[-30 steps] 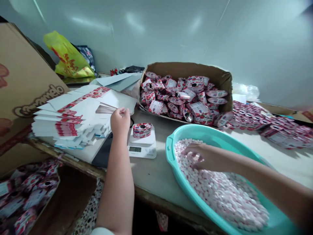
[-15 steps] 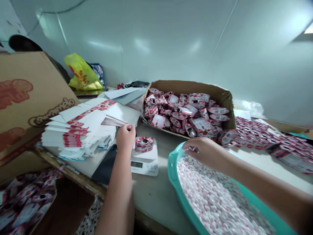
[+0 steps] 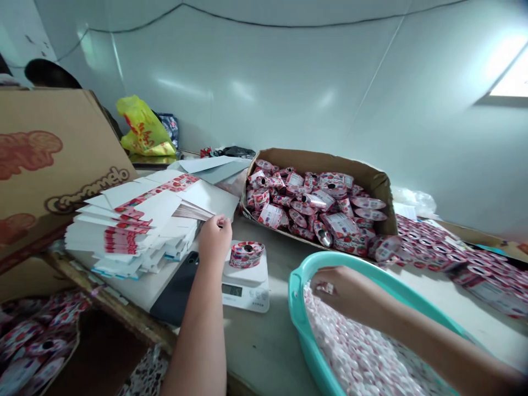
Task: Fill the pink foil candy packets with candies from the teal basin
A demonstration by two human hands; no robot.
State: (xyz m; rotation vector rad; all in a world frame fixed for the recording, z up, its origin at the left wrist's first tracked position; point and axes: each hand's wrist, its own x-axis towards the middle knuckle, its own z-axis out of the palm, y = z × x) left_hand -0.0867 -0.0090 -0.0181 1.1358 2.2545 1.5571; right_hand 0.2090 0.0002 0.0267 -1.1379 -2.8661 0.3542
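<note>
My left hand [image 3: 215, 237] is closed at the right edge of a pile of flat white and red printed cartons [image 3: 165, 192]. What its fingers hold, if anything, is hidden. My right hand [image 3: 332, 287] reaches down into a turquoise basin [image 3: 297, 300] full of small wrapped candies [image 3: 363, 352]. Its fingers curl inward, with a wrapped candy [image 3: 325, 287] showing at them. Between the hands, a small red printed pack [image 3: 246, 255] with a dark hole in its top stands on a white digital scale [image 3: 258, 300]. The display shows digits.
Behind the scale, an open cardboard box [image 3: 317, 157] holds many similar packs. More packs stand in rows [image 3: 474, 264] at right. A large carton [image 3: 49, 126] rises at left, near a yellow bag [image 3: 144, 129]. A dark phone-like slab [image 3: 175, 291] lies beside my left forearm.
My right hand has dropped from the basin's far rim down into the candies, and a candy now shows at its fingers. My left hand stays by the cartons. The view has shifted slightly.
</note>
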